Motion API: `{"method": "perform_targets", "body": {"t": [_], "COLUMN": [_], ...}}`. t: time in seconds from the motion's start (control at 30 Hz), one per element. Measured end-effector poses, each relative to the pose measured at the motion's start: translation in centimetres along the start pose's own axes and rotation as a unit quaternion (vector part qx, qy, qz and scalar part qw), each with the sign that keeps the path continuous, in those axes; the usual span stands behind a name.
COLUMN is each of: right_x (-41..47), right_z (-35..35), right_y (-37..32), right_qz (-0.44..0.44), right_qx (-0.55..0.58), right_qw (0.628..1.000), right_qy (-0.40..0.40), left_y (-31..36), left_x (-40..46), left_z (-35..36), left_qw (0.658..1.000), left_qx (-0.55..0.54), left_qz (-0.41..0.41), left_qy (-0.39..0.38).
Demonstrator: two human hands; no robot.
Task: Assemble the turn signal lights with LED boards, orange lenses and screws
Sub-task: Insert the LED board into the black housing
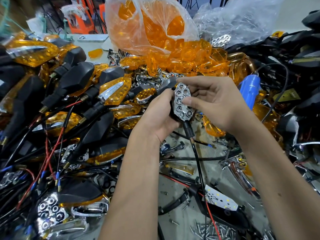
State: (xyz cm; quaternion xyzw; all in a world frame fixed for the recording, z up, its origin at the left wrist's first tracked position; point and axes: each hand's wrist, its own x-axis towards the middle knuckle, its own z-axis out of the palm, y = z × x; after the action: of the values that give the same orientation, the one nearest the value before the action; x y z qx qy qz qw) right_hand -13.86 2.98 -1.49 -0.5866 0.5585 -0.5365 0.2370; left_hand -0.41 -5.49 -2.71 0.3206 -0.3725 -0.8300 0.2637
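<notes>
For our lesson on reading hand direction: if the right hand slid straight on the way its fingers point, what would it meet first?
The right hand points leftward; its thumb already rests on the chrome reflector, so that comes first, then probably the left hand behind it.

2 bare forearms, no sleeves; left hand [160, 116] and right hand [216, 103] wear no gloves or rings.

Black housing [173, 108] mostly hidden behind chrome reflector [183, 103] and left hand [160, 116].
</notes>
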Motion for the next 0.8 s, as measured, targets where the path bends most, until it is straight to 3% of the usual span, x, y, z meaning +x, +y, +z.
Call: {"method": "perform_targets", "body": {"t": [0.23,0.6,0.8], "right_x": [0.01,0.06,0.17], "right_z": [0.38,-0.19,0.39], "right_y": [0.22,0.48,0.30], "right_qz": [-0.024,0.020,0.011], "right_qx": [-0.040,-0.071,-0.071], "right_qw": [0.999,0.997,0.997], "right_qy": [-0.003,-0.021,-0.003], "left_y": [0.06,-0.32,-0.26], "left_x": [-0.05,-0.47,-0.74], "left_z": [0.11,0.29,0.51], "left_qw": [1.000,0.997,0.995], "left_qx": [-0.005,-0.061,-0.084], "left_qz": [-0.004,-0.015,0.023], "left_qy": [0.003,-0.039,-0.047]}}
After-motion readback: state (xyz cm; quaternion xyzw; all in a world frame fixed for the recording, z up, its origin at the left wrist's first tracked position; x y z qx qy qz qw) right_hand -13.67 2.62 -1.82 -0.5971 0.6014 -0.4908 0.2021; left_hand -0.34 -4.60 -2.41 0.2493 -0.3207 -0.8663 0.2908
